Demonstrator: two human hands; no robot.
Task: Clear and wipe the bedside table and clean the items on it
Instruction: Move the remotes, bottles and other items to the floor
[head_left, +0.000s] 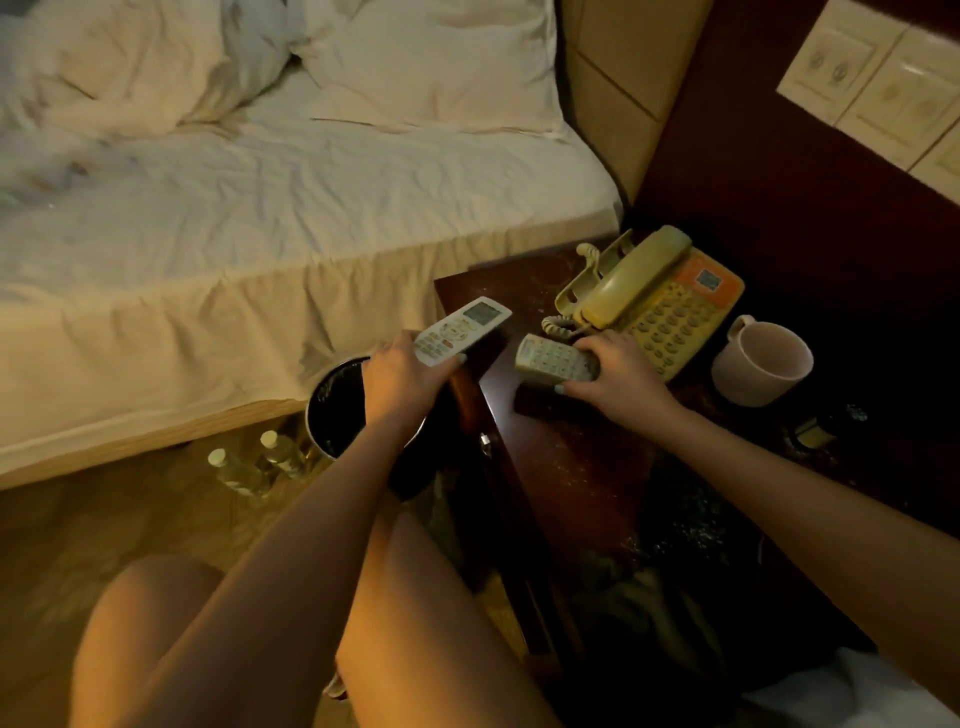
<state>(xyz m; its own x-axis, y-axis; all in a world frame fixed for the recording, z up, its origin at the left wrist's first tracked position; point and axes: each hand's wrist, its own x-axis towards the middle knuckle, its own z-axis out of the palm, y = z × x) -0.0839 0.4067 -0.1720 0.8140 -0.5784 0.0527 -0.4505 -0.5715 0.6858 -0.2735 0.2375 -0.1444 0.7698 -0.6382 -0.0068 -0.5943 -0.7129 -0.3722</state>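
Head view: the left hand (400, 374) holds a long white remote control with a small screen (462, 330), its grip curled round the lower end, just above the left edge of the dark, speck-strewn wooden tabletop (571, 467). The right hand (618, 374) pinches a shorter pale grey remote control (553, 358) between thumb and fingers, low over the tabletop; whether it rests there I cannot tell. Just behind it sits a beige corded telephone with an orange panel (654, 301), and to its right a pale ceramic mug (761, 364). On the floor beside the bed (260, 208) stand a black round bin (332, 410) and two clear plastic bottles (244, 467).
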